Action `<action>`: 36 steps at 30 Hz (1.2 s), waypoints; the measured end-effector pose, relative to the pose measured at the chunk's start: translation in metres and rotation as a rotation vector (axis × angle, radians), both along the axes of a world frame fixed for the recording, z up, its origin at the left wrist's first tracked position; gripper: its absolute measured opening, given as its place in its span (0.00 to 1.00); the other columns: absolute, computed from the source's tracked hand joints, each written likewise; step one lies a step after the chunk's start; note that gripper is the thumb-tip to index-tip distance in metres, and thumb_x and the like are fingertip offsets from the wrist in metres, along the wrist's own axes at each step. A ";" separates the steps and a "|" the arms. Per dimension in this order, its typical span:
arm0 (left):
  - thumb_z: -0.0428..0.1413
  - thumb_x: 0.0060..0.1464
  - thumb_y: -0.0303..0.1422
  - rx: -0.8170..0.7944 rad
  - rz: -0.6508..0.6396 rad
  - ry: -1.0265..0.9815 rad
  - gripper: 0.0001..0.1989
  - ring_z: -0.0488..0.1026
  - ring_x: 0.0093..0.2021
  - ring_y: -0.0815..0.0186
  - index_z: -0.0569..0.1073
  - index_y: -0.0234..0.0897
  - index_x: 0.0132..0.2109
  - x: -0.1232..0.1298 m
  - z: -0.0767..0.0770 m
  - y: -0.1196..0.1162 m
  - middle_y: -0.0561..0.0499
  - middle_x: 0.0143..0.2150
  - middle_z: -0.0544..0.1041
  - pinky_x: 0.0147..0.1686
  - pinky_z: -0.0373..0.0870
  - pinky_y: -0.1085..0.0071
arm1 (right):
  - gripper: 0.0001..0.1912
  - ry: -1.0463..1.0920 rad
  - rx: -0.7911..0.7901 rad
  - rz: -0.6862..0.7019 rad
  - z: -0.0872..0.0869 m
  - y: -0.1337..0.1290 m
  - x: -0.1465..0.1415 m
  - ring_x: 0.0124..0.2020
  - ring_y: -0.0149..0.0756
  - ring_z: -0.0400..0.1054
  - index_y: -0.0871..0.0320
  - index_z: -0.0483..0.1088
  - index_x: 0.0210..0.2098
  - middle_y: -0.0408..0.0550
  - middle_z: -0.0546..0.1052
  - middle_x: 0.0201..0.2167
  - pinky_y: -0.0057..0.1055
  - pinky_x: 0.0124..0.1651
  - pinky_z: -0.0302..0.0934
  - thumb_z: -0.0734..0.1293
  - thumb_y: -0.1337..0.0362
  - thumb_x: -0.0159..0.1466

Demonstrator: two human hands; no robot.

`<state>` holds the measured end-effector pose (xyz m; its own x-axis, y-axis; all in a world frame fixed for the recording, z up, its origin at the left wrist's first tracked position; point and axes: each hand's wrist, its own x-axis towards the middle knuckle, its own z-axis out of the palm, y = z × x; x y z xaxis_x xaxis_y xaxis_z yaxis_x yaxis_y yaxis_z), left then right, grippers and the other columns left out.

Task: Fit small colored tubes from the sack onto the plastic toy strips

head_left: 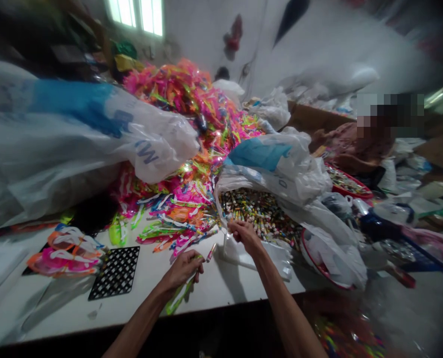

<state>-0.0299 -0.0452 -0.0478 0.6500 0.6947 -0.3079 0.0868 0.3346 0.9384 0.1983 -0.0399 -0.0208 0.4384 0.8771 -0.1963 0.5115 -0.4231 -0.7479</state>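
My left hand (186, 271) is closed around a long, soft, neon-green plastic piece (178, 300) that hangs down toward the table's front edge. Just past its fingertips is a small, pink-tipped stick (210, 252); whether the hand touches it I cannot tell. My right hand (245, 236) is pinched closed at the near edge of a heap of small multicoloured tubes (254, 211) in an opened white plastic bag (273, 169). What its fingers hold, if anything, is too small to make out. Below that hand lies a clear plastic bag (269, 257).
A large pile of neon plastic pieces (199, 174) fills the back. At left are a bulky white sack (75, 134), a black lattice mat (115, 272) and a bundle of orange and pink pieces (66, 253). A person (359, 144) is at the right, near a red tray (351, 184).
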 end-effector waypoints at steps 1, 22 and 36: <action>0.52 0.49 0.40 -0.011 -0.005 -0.009 0.13 0.66 0.19 0.74 0.68 0.33 0.33 0.001 0.005 0.000 0.53 0.26 0.71 0.21 0.56 0.76 | 0.14 0.166 0.028 0.055 0.000 -0.008 -0.014 0.18 0.28 0.60 0.60 0.67 0.25 0.42 0.68 0.19 0.26 0.23 0.56 0.62 0.54 0.56; 0.47 0.54 0.42 0.052 -0.171 0.031 0.14 0.60 0.18 0.73 0.66 0.35 0.31 -0.011 0.026 -0.009 0.56 0.21 0.66 0.19 0.55 0.76 | 0.13 0.842 0.163 0.144 0.004 -0.051 -0.079 0.13 0.25 0.59 0.60 0.65 0.26 0.38 0.70 0.15 0.22 0.17 0.52 0.71 0.60 0.50; 0.44 0.61 0.40 1.109 -0.014 0.655 0.17 0.69 0.48 0.58 0.67 0.38 0.51 -0.010 0.045 0.032 0.45 0.45 0.74 0.52 0.60 0.56 | 0.21 0.800 0.303 -0.011 -0.009 -0.011 -0.079 0.19 0.31 0.66 0.60 0.67 0.35 0.44 0.73 0.22 0.26 0.22 0.59 0.71 0.51 0.51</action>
<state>-0.0395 -0.0134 -0.0029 0.6072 0.7775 0.1639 0.6316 -0.5974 0.4942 0.1196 -0.0514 -0.0294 0.2767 0.9380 -0.2087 -0.2219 -0.1489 -0.9636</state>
